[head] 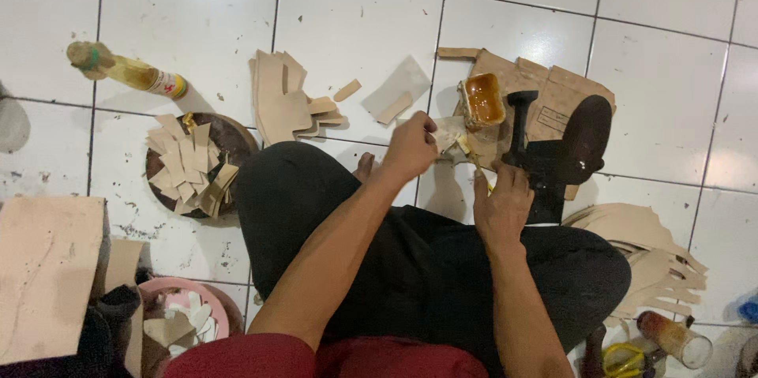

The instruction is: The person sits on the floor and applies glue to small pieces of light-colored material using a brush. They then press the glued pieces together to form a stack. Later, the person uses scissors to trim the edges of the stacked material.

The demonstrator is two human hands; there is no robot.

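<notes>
We record a seated person on a white tiled floor (355, 23), legs in dark trousers (426, 260) crossed beneath the arms; the left hand (410, 147) is closed, fingers pinching a small pale leather piece (448, 133) held just above the knee; the right hand (500, 206) is curled round a thin yellow-handled brush (476, 163), whose tip meets the piece, though we cannot tell the bristles clearly at this size; just beyond the piece sits a small tin of amber glue (482, 99) on flattened cardboard (560, 94); beside it stands a black iron shoe last stand (560, 149), touching the cardboard; left of the hands lies a stack of cut tan leather panels (280, 98); further left a round dark dish (233, 137) heaped with small leather strips (188, 166); above it a glass bottle (130, 70) on its side; at lower right another pile of tan cut shapes (647, 256) and a jar (675, 338); at lower left a pink bowl (170, 287) of offcuts.
</notes>
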